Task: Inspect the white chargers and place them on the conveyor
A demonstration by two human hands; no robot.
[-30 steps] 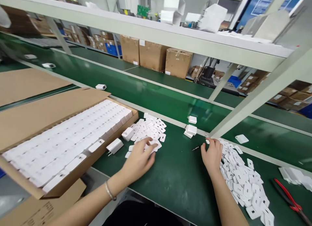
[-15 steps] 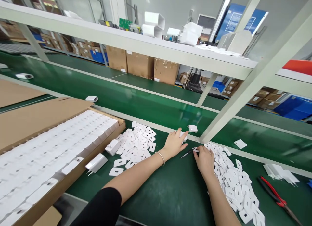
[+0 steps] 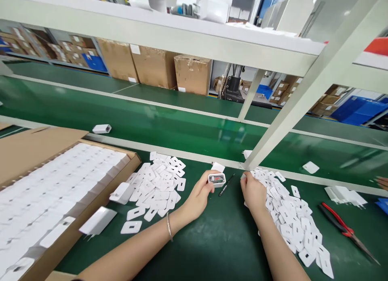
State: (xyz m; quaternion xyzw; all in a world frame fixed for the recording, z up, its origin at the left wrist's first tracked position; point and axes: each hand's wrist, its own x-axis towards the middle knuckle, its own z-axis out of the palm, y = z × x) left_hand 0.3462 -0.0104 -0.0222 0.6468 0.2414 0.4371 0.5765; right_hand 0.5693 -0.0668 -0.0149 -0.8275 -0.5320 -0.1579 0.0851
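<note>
My left hand [image 3: 198, 194] is closed around a white charger housing [image 3: 220, 184], its open end facing me and small parts showing inside. Just behind it lies another white charger [image 3: 218, 167]. A thin black pen-like tool [image 3: 224, 188] rests on the green bench between my hands. My right hand [image 3: 254, 192] is closed at the left edge of a pile of white slotted end plates [image 3: 291, 220]. A pale sliver of an end plate shows at its fingertips, mostly hidden by the fingers. Left of my left hand spreads a second pile of end plates [image 3: 159, 184].
A cardboard tray [image 3: 100, 192] of white chargers stands at left, with loose chargers [image 3: 98, 221] beside it. Red-handled pliers [image 3: 341, 222] and several plugs [image 3: 345, 196] lie at right. A slanted post [image 3: 281, 107] rises behind my right hand. Another person's hand [image 3: 382, 182] shows at the right edge.
My left hand, spread over a charger at the belt edge before, has picked it up and drawn it nearer. My right hand's fingers have curled in. The view has shifted.
</note>
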